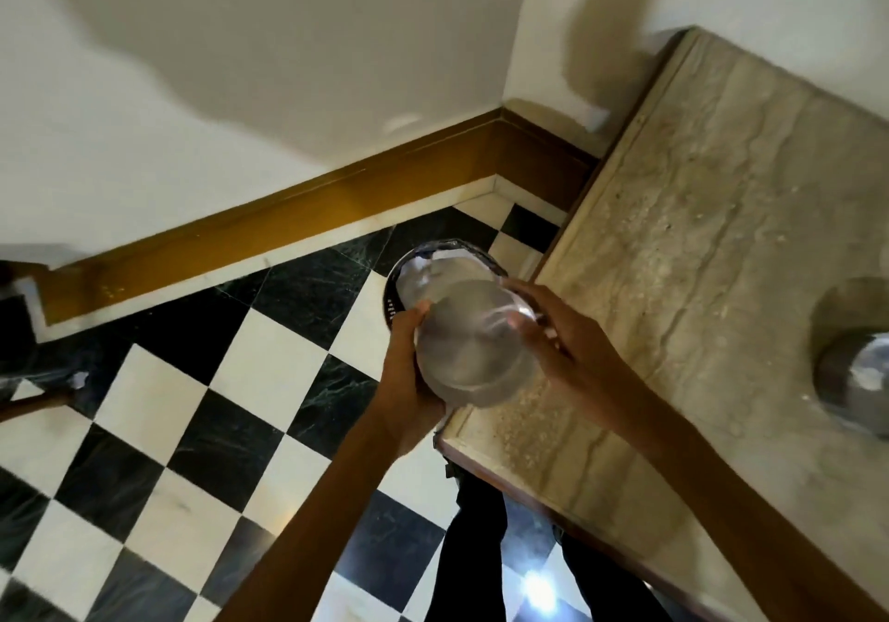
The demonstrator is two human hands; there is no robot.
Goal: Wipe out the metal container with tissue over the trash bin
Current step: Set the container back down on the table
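The person's two hands are holding a round, shiny metal container (474, 342) near the middle of the view, tipped so its flat base is facing the camera and its mouth is pointing away toward 12 o'clock. The left hand (409, 381) is cupping the container's wall at 9 o'clock, fingers wrapped around the side and thumb lying near the upper edge. The right hand (563, 337) is gripping the opposite wall at 3 o'clock, its fingers curled against the metal; motion blur is smearing the fingertips. Just beyond the container, at 12 o'clock, the dark round trash bin (445, 265) is standing on the black-and-white checkered floor (202, 410), with pale crumpled tissue (450, 263) showing inside it; whether any tissue is in the hands I cannot tell. The container is hanging over the near part of the bin, beside the corner of the beige veined stone worktop (697, 246) filling the 3 o'clock side. A second shiny metal vessel (856, 371) is sitting on that worktop at the far 3 o'clock edge
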